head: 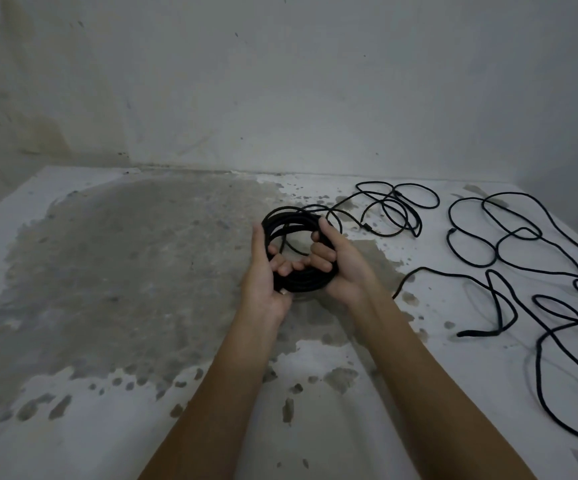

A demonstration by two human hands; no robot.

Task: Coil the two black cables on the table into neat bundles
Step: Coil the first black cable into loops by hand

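Both left hand (263,271) and right hand (341,268) grip my half-wound black cable coil (306,281). Its loose tail (389,202) beyond the coil needs winding next, I think.

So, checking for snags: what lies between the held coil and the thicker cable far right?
Loose loops of thinner cable trailing from the coil, shown in head view.

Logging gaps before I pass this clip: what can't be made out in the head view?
Head view only:
1. The coil: the left hand and right hand cover its sides, so its turns can't be counted.
2. The pale tip at the left palm: too small to identify.
3. The loose cable: cut off by the right edge, so its far end is unseen.
4. The tangle: its strands are too thin to tell whether it joins the coil.
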